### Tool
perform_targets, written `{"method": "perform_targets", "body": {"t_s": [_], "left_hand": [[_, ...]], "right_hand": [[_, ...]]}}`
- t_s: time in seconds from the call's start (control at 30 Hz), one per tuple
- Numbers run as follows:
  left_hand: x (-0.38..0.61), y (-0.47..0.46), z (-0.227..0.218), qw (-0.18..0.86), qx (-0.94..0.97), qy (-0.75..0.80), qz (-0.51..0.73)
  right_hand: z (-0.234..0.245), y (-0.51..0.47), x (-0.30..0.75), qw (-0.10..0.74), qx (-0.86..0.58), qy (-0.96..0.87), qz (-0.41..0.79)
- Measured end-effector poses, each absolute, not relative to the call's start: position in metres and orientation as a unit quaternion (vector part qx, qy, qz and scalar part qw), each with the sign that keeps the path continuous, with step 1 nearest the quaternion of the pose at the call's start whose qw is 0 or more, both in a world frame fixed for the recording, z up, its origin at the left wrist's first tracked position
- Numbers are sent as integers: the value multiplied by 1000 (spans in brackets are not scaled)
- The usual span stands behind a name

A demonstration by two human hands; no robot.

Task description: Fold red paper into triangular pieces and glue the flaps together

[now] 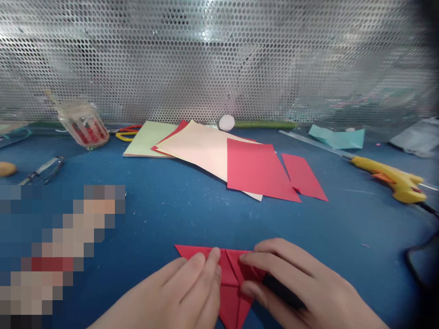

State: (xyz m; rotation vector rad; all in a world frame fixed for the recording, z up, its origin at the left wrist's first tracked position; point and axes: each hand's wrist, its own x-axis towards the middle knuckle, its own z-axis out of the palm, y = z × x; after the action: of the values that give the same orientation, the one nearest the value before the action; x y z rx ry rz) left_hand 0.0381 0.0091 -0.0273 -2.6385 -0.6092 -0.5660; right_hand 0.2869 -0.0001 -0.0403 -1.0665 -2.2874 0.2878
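1. A folded red paper [233, 278] is being pressed flat on the blue mat [164, 214], at the near edge, well in front of the stack of coloured sheets [206, 151].
2. The left side of the folded red paper is being held down by the left hand [181, 297], its fingers kept together and laid flat, with the fingertips [211, 258] resting near the centre crease.
3. The right flap is being covered by the right hand [295, 288]; its fingers are slightly spread and bent, and the flap's edge is seemingly being pinched between thumb and forefinger, though the grip underneath is hidden.
4. Behind the stack of coloured sheets, a white ball [227, 122] is lying against the perforated metal screen [219, 55]. To the left of the stack a glass jar [83, 124] is standing tilted, and to its right a yellow glue gun [391, 176] is lying.
5. Two loose red pieces [270, 171] are overlapping the front of the stack.
6. A likely risk is being judged here: if pressure is eased by the left hand while the flap is being worked, the paper could slide on the smooth mat and the crease could be set crooked.
7. A tear at the pointed tip could also be caused by the flap being pulled too hard.
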Motion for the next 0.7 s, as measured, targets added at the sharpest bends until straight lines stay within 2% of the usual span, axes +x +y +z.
{"method": "perform_targets", "body": {"t_s": [0.27, 0.43, 0.7], "left_hand": [[37, 13, -24, 162, -936, -239, -200], [34, 17, -23, 164, -950, -220, -152], [32, 12, -33, 101, -946, -282, -127]], "right_hand": [[-42, 1, 286, 285, -375, -880, 63], [-39, 3, 281, 286, -365, -885, -33], [-37, 3, 282, 222, -330, -911, -108]]}}
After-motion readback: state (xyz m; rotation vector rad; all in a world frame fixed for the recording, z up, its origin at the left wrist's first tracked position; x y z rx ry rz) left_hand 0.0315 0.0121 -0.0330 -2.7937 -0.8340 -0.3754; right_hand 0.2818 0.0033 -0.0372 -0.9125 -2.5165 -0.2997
